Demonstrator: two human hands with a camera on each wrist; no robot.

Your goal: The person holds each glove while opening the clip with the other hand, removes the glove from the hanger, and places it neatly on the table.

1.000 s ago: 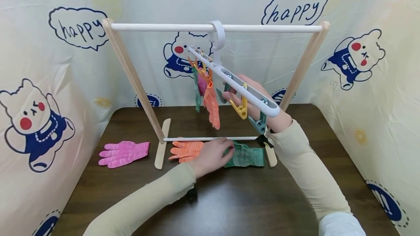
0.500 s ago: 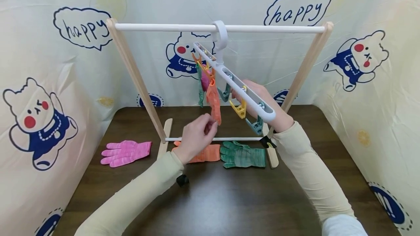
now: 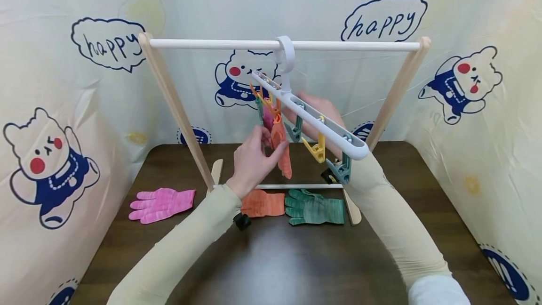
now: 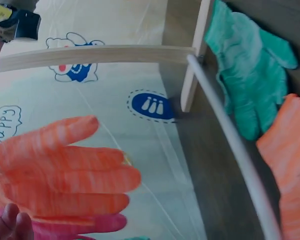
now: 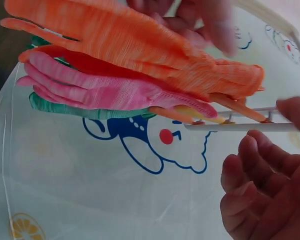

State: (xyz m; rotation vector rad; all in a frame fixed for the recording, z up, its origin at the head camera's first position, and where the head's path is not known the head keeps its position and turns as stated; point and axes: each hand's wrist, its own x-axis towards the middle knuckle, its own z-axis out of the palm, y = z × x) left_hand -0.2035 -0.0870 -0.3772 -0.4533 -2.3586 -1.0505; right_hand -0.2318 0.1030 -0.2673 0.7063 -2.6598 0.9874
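your left hand is right up against the hanging orange glove, thumb in front of it and fingers at its far side; you can't tell from these views whether they pinch the fabric or only rest against it. your right hand is behind the white hanger, fingers loosely bent and thumb apart, with nothing in its grasp, and a teal clip hangs close in front of it. just beyond your left hand, behind the orange glove, hang a pink glove and a green glove. below that hand, on the tabletop, lie another orange glove and another green glove, with a second pink glove off to its left. the knit looks light, soft and stretchy, so expect it to fold and swing rather than slip or break. its cuff sits in an orange clip, fingers dangling. your best hold is probably a flat pinch at the cuff, just under the clip; taken by a dangling finger, the glove would likely stretch and set the hanger swinging.
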